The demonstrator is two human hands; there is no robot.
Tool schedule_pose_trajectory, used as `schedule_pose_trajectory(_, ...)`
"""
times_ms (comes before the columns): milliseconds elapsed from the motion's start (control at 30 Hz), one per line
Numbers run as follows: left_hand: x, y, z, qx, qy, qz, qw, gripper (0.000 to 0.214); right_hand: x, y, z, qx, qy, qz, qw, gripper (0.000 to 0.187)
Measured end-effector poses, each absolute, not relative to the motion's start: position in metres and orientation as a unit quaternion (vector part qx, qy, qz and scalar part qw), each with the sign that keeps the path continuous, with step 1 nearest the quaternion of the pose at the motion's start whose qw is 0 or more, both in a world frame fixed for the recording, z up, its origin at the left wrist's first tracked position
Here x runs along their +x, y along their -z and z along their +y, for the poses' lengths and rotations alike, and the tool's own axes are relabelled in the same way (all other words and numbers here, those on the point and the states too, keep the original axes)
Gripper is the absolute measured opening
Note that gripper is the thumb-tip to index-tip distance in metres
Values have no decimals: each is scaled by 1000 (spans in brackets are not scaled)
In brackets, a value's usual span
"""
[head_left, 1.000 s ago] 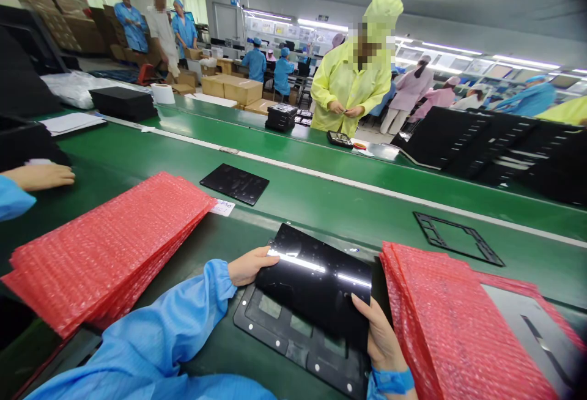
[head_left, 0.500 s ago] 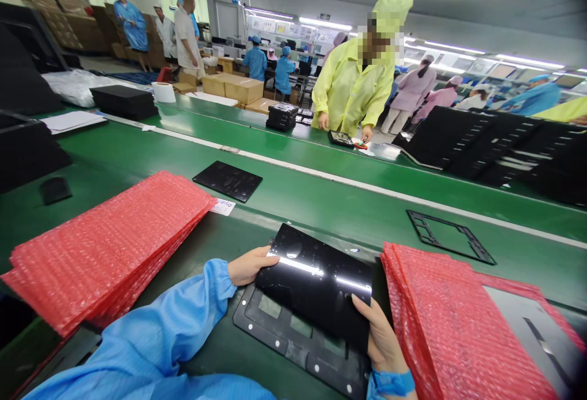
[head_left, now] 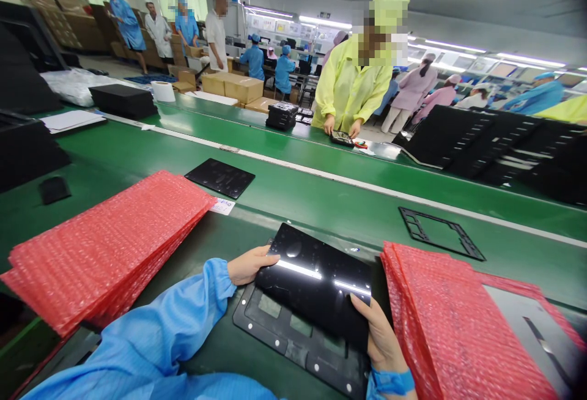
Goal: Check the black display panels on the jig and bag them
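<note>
A glossy black screen panel point(head_left: 316, 296) is held tilted between my two hands, with ceiling lights reflected across it. My left hand point(head_left: 250, 264) grips its left edge, thumb on top. On the right edge, my right hand point(head_left: 380, 329) has its thumb on the face and its other fingers partly hidden behind. Beneath the panel lies a dark flat fixture point(head_left: 293, 351) with cut-outs and white round dots along its near edge; the panel covers much of it. Whether the panel touches the fixture, I cannot tell.
Red bubble-wrap sleeves are stacked left point(head_left: 114, 241) and right point(head_left: 458, 320). On the green belt point(head_left: 293, 170) lie another black panel point(head_left: 220, 177) and a thin black frame point(head_left: 443, 233). Across it, a co-worker in yellow point(head_left: 355, 82) handles a small device. Black stacks point(head_left: 495, 149) stand far right.
The loose panel and the thin frame on the belt have shifted left. The co-worker's hands have both come to the small device. My hands and the held panel stay nearly still.
</note>
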State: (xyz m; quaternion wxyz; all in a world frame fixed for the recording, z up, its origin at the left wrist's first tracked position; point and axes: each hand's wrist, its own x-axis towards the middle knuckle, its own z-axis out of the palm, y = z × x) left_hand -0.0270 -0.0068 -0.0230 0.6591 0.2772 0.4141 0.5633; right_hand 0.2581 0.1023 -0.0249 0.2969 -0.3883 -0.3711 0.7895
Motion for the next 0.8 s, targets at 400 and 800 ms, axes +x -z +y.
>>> schedule_pose_trajectory(400,-28,26,-7,276,-565,412,659,34,259,27,102,-383,-781,-386,306,70)
schedule_pose_trajectory(800,-28,23,-5,275,-564,414,659,36,260,29,103,-377,-784,-385,308,71)
